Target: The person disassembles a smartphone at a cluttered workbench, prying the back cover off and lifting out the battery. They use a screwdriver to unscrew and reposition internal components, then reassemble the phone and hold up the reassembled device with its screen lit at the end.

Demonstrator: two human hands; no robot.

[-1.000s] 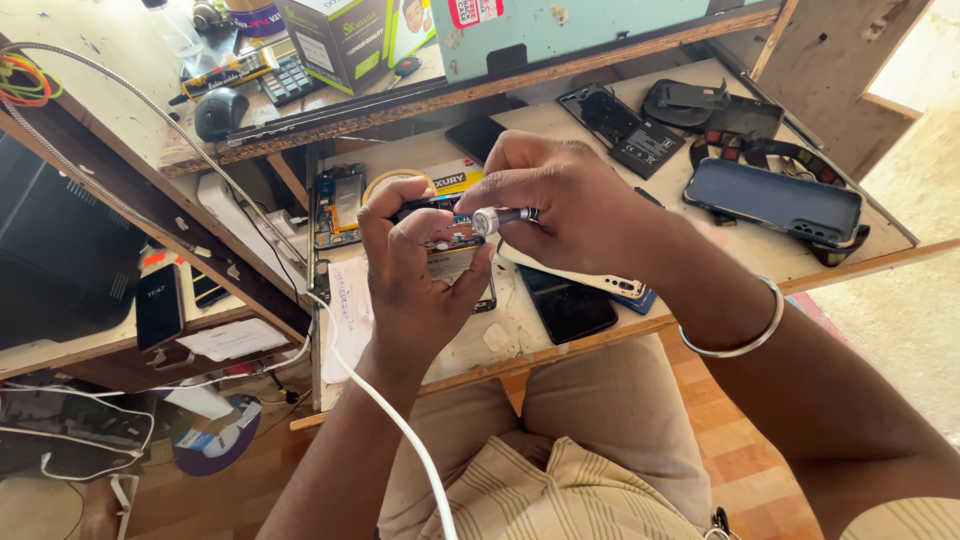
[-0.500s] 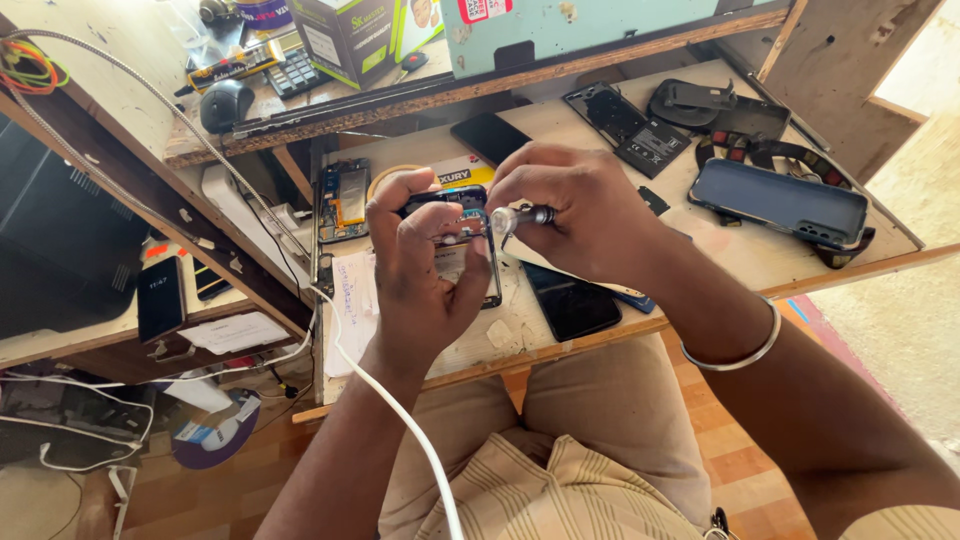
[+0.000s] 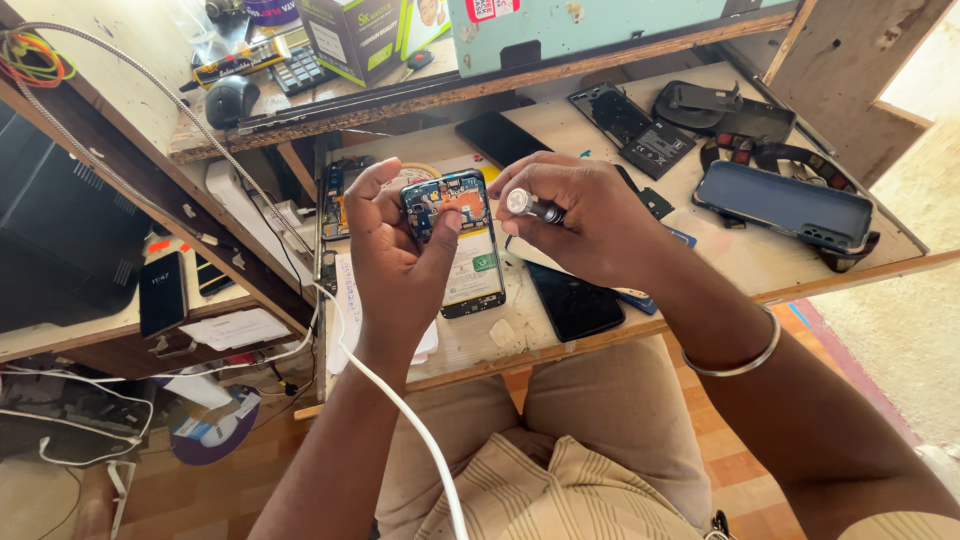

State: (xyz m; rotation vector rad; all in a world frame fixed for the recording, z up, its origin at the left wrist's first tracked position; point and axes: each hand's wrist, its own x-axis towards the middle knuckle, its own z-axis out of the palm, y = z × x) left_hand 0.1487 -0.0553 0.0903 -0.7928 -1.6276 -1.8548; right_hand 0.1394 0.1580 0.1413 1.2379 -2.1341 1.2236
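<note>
An opened phone (image 3: 462,240) with its back cover off lies on the wooden table (image 3: 760,270), showing a blue circuit board and a white battery. My left hand (image 3: 395,250) hovers over its left side, thumb tip touching the board area, fingers curled. My right hand (image 3: 585,215) grips a small silver screwdriver (image 3: 530,206), its round cap facing the camera, just right of the phone's top. A silver bangle (image 3: 735,355) circles my right wrist.
A black phone (image 3: 572,298) lies by the table's front edge. A dark blue phone case (image 3: 785,203), battery and back covers (image 3: 640,125) rest at the right. On the upper shelf sit a mouse (image 3: 232,98), calculator and box. A white cable (image 3: 400,410) crosses my lap.
My left hand has opened away from the phone, uncovering the board. My right hand with the screwdriver has drawn slightly to the right.
</note>
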